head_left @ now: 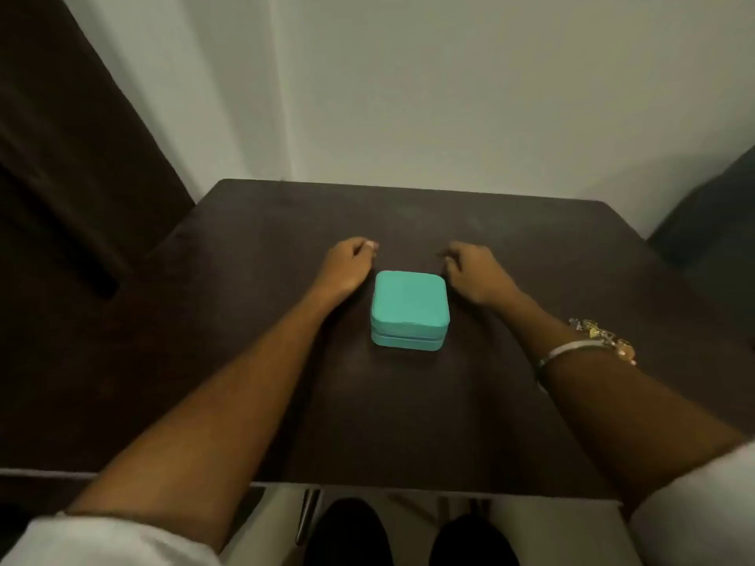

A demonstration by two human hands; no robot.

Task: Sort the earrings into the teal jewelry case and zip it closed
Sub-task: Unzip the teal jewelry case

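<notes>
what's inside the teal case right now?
Cannot tell: the case is closed, lid down, so its inside is hidden. Nothing lies on top of it. It sits on the dark table, between the two hands without touching either.

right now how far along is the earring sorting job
Either at the very start or at the very end; one frame cannot tell. The teal jewelry case sits closed on the table. In hand: nothing; the left hand and right hand rest beside it. A small pile of jewelry lies by the right forearm, perhaps unsorted.
</notes>
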